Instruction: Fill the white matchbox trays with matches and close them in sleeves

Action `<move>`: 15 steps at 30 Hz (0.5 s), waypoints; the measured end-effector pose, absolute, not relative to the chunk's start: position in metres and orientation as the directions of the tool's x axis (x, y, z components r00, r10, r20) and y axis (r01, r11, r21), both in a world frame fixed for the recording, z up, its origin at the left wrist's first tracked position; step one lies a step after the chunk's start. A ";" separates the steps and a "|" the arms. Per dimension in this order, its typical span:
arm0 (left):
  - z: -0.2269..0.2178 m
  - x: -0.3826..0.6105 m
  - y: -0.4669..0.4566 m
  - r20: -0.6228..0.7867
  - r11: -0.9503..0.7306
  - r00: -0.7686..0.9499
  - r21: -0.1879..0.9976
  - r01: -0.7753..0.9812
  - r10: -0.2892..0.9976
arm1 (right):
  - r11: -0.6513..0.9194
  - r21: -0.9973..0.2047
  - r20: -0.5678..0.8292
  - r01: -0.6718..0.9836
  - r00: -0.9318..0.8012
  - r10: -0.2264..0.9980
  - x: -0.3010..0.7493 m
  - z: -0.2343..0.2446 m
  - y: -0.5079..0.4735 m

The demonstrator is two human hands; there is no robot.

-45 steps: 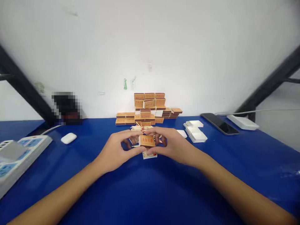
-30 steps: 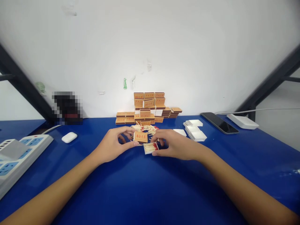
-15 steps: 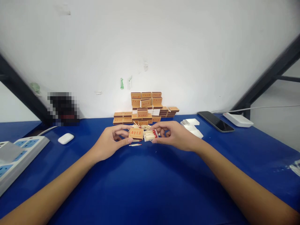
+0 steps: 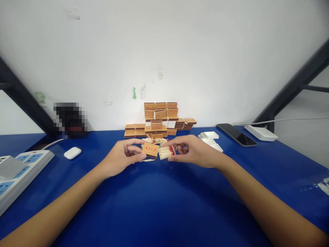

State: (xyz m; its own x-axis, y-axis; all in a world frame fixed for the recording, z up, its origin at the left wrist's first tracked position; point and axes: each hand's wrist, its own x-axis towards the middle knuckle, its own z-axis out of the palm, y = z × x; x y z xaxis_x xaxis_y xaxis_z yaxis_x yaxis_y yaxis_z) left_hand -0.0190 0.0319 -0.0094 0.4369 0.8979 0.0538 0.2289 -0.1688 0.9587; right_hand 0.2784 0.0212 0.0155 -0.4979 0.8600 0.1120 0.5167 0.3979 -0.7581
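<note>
My left hand (image 4: pixel 125 157) grips a tan matchbox sleeve (image 4: pixel 150 150) with red characters, thumb in front and fingers behind. Beside it, my right hand (image 4: pixel 191 150) pinches a small white matchbox tray (image 4: pixel 160 157) by its right end. Red-tipped matches (image 4: pixel 167 152) fill the tray. Sleeve and tray lie close side by side; I cannot tell whether the tray's left end touches the sleeve. Behind both hands, loose matches (image 4: pixel 154 141) are heaped on the blue table (image 4: pixel 159 202), and a few lie below the sleeve.
Stacked matchboxes (image 4: pixel 160 115) stand against the wall. White empty-looking trays (image 4: pixel 211 135) lie right of my right hand, with a phone (image 4: pixel 236 134) and a white flat device (image 4: pixel 260 132) farther right. On the left are a white earphone case (image 4: pixel 72 153) and a power strip (image 4: pixel 38 157).
The sleeve has tilted, its right side now lower, and the tray has shifted slightly right and down. Both hands keep their hold. The whole view has moved a little.
</note>
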 end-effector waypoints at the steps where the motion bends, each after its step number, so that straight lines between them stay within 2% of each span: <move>1: -0.009 -0.018 0.031 0.046 -0.162 0.441 0.959 0.230 0.896 | 0.403 -0.759 0.111 0.511 -0.509 0.853 0.279 0.016 0.021; 15: -0.004 -0.018 0.029 0.037 -0.175 0.459 0.949 0.263 0.888 | 0.351 -0.854 0.143 0.384 -0.476 0.868 0.260 0.010 0.017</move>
State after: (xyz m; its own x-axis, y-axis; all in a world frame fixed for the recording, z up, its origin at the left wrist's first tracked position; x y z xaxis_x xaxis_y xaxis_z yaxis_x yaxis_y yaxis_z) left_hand -0.0184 0.0288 -0.0036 0.4586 0.8879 0.0370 0.2627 -0.1752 0.9489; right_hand 0.2605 0.0172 0.0097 -0.4760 0.8678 0.1428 0.3836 0.3510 -0.8542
